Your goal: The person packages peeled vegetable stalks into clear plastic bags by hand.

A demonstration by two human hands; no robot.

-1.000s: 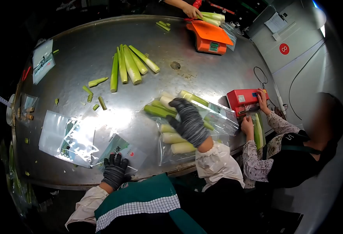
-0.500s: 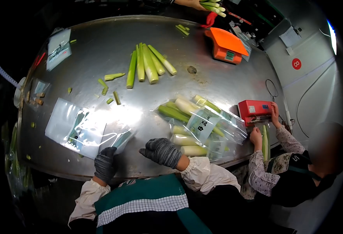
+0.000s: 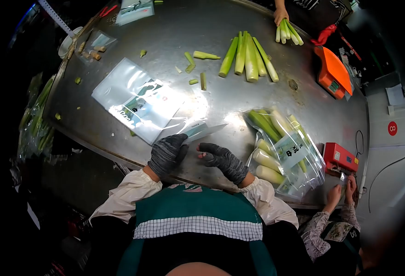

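My left hand (image 3: 168, 154), in a grey knit glove, grips a clear printed plastic bag (image 3: 198, 132) near the table's front edge. The bag sticks out to the right above the steel table (image 3: 133, 39). Just right of it is my right hand (image 3: 224, 162), gloved the same way, with thumb and fingers slightly curled and apart and nothing between them. Beside my left hand lies a stack of flat clear bags (image 3: 135, 99) with green labels. To the right of my right hand are filled bags (image 3: 287, 154) of pale green-white stalks, which look like water bamboo shoots.
Loose stalks (image 3: 250, 60) and trimmed scraps (image 3: 191, 64) lie mid-table. An orange scale (image 3: 333, 73) stands at the far right. A co-worker's hands (image 3: 340, 193) are at a red sealer (image 3: 340, 158). Another person's hand (image 3: 280, 14) holds a bunch of stalks (image 3: 288, 33).
My view has turned, so the table appears shifted. My right hand has come closer to my left hand and the bag. The person across has lowered the bunch of stalks toward the table.
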